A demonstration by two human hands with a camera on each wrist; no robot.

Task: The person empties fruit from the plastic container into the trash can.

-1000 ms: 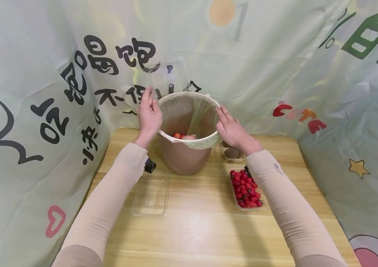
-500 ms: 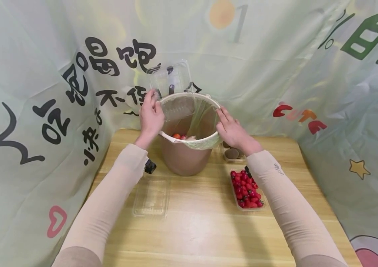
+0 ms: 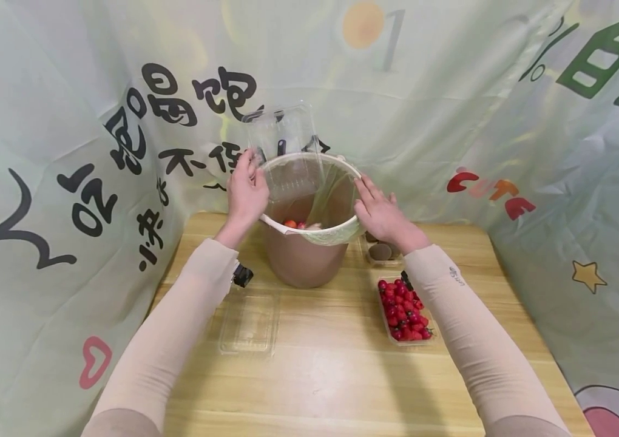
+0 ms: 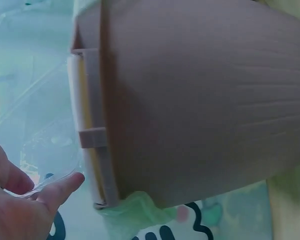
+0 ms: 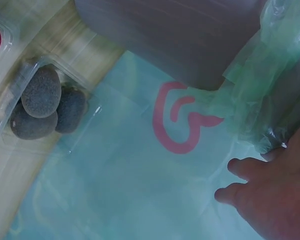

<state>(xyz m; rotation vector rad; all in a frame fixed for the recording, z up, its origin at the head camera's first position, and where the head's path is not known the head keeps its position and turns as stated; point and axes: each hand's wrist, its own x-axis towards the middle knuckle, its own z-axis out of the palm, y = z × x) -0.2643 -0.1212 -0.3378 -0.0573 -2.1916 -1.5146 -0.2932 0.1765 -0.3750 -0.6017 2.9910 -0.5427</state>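
Left grip (image 3: 247, 193) pinches a tilted, clear rectangular plastic container (image 3: 286, 136) at a round brown bin (image 3: 305, 262); right grip (image 3: 382, 212), fingers straight, touches its white rim (image 3: 337, 230).

The bucket (image 3: 306, 261) partly hides the red and pale pieces (image 3: 291, 224) inside, too small to name, while at its left the left hand (image 3: 246, 194) covers an edge of the clear box (image 3: 287, 127), and at its right the right hand (image 3: 382, 213), cropped in the right wrist view, covers part of a tub of dark ovals (image 3: 383, 263).
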